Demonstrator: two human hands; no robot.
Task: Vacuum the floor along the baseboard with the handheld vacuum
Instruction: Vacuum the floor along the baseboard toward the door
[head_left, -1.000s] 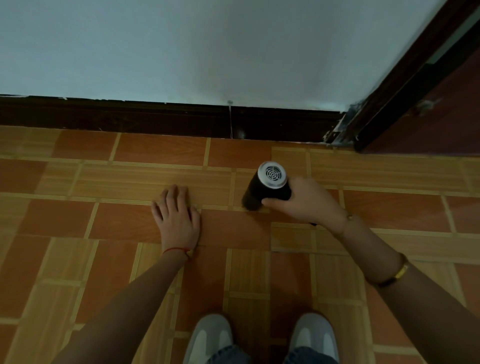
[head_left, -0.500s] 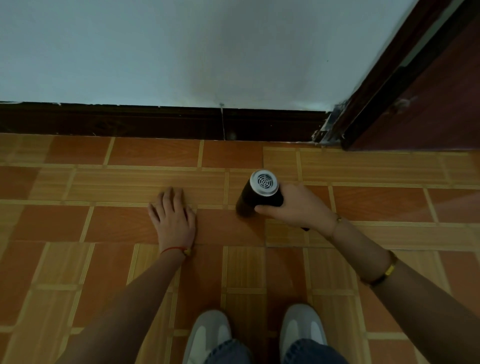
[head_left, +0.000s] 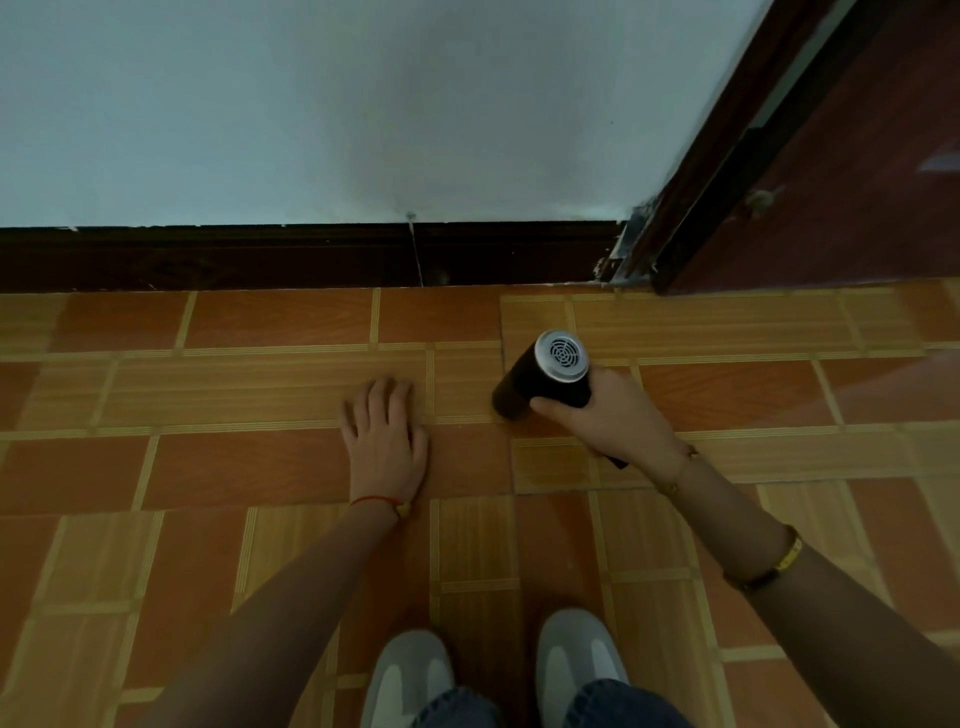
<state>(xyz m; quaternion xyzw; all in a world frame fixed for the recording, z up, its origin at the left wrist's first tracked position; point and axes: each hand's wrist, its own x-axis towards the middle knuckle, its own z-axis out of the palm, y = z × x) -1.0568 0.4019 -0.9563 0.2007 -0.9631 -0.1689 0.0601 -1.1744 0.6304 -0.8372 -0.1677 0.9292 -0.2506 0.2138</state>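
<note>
Beyond the fingers of the right hand, wrapped round the vacuum, the baseboard sits well off, so its edge could get missed. Left hand lies flat, fingers loosely together; the nozzle could bump it

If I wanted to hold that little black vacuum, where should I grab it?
Probably where the right hand grips it now: the handle below the handheld vacuum's dark round body, near the silver vented end. Come from the side nearest you, so the nose stays free to point down at the floor. The left hand rests flat beside it.
</note>
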